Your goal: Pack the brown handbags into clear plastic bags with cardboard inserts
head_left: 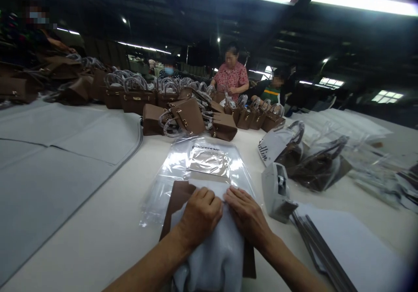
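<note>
A soft white wrapping sheet lies bunched over a flat brown piece directly before me; whether that is a handbag or a loose panel, I cannot tell. My left hand has its fingers curled closed on the sheet near its far end. Beside it, my right hand rests on the sheet with fingers stretched forward, close to the left fingertips. Just beyond lies a clear plastic bag with dark lettering and a shiny transparent patch. Its near part is covered by the brown piece.
Brown handbags with wrapped handles crowd the back. Large grey-white sheets cover the left. At right stand a grey tape-dispenser-like device, plastic-wrapped handbags, dark strips and white sheets. Several people are behind the pile.
</note>
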### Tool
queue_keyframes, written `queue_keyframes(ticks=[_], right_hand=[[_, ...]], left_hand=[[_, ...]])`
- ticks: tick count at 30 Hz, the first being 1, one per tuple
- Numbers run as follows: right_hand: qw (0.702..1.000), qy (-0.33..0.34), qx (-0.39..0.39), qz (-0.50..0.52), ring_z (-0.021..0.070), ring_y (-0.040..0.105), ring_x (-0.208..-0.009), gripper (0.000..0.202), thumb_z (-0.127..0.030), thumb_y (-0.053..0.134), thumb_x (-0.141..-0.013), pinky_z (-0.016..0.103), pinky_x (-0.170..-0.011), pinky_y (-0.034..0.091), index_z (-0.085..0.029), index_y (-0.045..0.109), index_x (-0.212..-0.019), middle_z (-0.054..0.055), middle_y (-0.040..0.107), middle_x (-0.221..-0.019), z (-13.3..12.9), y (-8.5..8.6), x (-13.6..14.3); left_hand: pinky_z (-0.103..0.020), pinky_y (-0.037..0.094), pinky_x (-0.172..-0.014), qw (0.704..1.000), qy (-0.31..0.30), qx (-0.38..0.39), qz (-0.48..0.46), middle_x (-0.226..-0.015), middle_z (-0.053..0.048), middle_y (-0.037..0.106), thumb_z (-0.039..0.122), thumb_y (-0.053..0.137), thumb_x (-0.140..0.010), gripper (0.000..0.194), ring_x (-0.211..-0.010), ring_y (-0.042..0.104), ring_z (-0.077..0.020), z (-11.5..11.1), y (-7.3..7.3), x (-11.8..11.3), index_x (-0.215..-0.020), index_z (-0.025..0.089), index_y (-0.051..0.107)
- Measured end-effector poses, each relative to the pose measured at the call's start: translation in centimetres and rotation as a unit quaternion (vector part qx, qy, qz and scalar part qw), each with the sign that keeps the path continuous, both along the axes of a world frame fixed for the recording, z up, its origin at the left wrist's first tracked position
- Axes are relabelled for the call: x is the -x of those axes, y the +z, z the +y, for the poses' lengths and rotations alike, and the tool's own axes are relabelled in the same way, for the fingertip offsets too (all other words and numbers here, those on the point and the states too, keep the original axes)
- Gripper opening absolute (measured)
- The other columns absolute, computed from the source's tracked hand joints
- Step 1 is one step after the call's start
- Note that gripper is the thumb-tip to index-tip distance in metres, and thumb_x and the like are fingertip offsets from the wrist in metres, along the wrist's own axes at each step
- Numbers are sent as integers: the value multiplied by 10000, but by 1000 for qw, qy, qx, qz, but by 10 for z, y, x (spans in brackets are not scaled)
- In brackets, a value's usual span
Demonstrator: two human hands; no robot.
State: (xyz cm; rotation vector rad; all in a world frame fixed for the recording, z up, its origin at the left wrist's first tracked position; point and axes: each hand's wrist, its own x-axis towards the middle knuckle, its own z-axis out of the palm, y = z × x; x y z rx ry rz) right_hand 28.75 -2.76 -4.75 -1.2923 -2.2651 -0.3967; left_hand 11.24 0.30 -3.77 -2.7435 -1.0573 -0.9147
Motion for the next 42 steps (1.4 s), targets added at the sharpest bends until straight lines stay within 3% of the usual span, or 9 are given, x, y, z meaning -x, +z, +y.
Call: queue_keyframes(ticks=[5,14,20,24,29,31,34,37,42], right_hand=[[999,1,35,-4,207,439,-1183,342,-128,409,-852,432,-1010,361,-156,521,-1174,82,542,-1207,-3,-3,-2],[993,39,24,113,186,483,-1134,341,-183,472,-844,442,-1004,370,-172,470,-1185,96,564,-1152,-7,-7,-13],[998,41,23,49,180,508,-1020,275,-129,453,-843,455,-994,354,-180,548,-1095,85,569,-1032,-10,8,-7],[995,50,80,31,197,477,-1017,194,-245,491,-831,470,-1021,293,-187,597,-984,64,560,-988,-13,14,-6],[989,53,90,101,202,455,-1070,186,-254,513,-811,454,-1053,247,-180,606,-953,62,561,-996,-18,10,-1],[979,57,81,179,180,499,-1019,147,-225,503,-813,402,-1008,331,-191,618,-898,56,577,-966,-20,14,-11],[931,-109,46,346,156,559,-872,152,-270,496,-820,292,-799,465,-190,614,-874,58,592,-930,-23,26,-57],[775,-368,117,500,114,553,-649,279,-344,539,-788,219,-549,437,-196,563,-1023,23,595,-825,-23,36,-125],[662,-416,290,553,38,421,-414,187,-264,547,-785,160,-333,239,-123,544,-907,19,587,-738,-10,28,-196]], left_hand=[[-436,325,-980,998,-13,-59,-20,-1169,-92,539,185,444,-843,292,-1109,448,-240,1,-2,0,-1124,150,512],[-372,328,-1025,994,-69,76,46,-1047,-75,569,228,519,-780,276,-1048,484,-202,1,11,0,-1042,145,536],[-370,365,-985,992,-68,92,46,-1026,-72,570,138,490,-741,267,-1002,492,-202,0,13,-2,-1001,148,548],[-385,415,-906,991,-67,109,37,-999,-68,567,117,463,-744,247,-967,491,-216,3,11,-4,-968,165,556],[-421,378,-963,987,-103,114,53,-1082,-60,534,136,465,-754,289,-1031,471,-219,6,10,3,-1015,216,560],[-450,363,-982,986,-110,105,64,-1159,-67,502,143,451,-766,335,-1103,438,-234,7,8,7,-1070,241,552],[-474,374,-974,987,-111,84,77,-1207,-84,480,147,433,-776,375,-1143,414,-251,9,3,10,-1121,247,540],[-480,367,-982,990,-105,62,73,-1215,-84,479,143,433,-773,390,-1152,406,-255,11,-2,10,-1133,247,539],[-477,395,-953,991,-103,52,68,-1195,-86,501,161,449,-766,370,-1134,421,-265,11,-3,9,-1108,243,561]])
